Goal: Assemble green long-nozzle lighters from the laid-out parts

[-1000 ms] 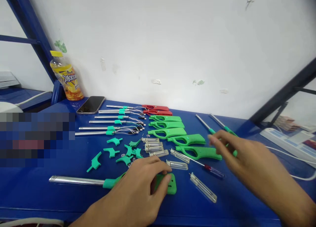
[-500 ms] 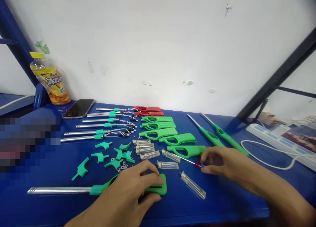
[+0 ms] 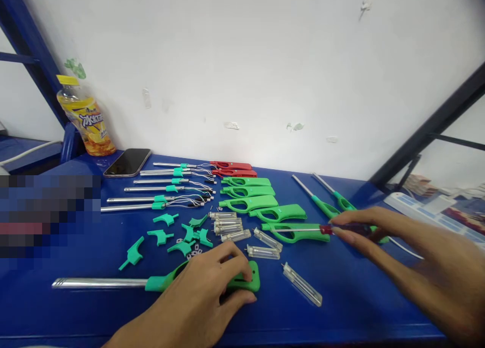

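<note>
Near the front edge, my left hand [image 3: 212, 287] is wrapped over the green handle of a long-nosed lighter [image 3: 102, 283], whose metal tube points left. My right hand [image 3: 394, 252] grips a screwdriver [image 3: 326, 229] by its dark red handle, the shaft pointing left above a green handle shell [image 3: 299, 235]. Clear fuel tanks [image 3: 303, 285] lie between and beyond my hands. Several teal triggers [image 3: 132, 253] are scattered behind the lighter, with small pale clips [image 3: 194, 254] by them.
Metal tubes with wires [image 3: 151, 189] lie in a row at the back left, beside red shells [image 3: 233, 165] and green ones. Two lighters [image 3: 322, 204] lie at the right, near a white power strip [image 3: 417, 211]. A phone [image 3: 129, 162] and a drink bottle [image 3: 87, 120] stand back left.
My right hand has lifted the screwdriver off the table and moved it right. My left hand stays on the lighter. The whole view has shifted slightly.
</note>
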The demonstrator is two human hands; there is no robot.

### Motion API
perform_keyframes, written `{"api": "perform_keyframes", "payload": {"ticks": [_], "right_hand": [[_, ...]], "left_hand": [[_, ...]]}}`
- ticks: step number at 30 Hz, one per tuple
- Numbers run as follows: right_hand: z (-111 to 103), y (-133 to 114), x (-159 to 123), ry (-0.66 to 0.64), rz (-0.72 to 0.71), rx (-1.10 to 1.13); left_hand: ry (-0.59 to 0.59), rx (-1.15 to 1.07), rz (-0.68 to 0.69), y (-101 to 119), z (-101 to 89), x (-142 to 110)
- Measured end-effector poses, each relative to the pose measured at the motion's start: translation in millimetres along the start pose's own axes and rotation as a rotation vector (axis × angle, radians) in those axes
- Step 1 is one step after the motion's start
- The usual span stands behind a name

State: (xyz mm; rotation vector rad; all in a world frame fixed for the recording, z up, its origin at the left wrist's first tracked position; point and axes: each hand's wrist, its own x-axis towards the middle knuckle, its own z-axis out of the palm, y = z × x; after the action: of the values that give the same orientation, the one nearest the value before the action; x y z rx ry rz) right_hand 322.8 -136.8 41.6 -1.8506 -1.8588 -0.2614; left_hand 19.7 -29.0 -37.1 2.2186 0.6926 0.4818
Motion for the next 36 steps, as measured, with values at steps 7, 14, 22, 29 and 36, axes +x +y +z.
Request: {"api": "perform_keyframes", "payload": {"ticks": [7, 14, 22, 29, 36], "right_hand": [[5, -51, 7, -0.081, -0.142, 0.169], [13, -61, 12, -0.176, -0.184, 0.171], [10, -58, 10, -0.097, -0.209, 0.156], [19, -74, 20, -0.047, -0.247, 0.295], [32, -82, 25, -0.150, -0.311, 0.524]], "left_hand": [[0.030, 0.064, 0.035, -1, 1.9, 3], [0.032, 0.080, 0.065, -1, 3.2, 2], [0.026, 0.070, 0.069, -1, 3.9, 2], [0.035, 0.089, 0.080, -3, 4.1, 3], [0.082, 0.112, 0.136, -5, 6.1, 3]]}}
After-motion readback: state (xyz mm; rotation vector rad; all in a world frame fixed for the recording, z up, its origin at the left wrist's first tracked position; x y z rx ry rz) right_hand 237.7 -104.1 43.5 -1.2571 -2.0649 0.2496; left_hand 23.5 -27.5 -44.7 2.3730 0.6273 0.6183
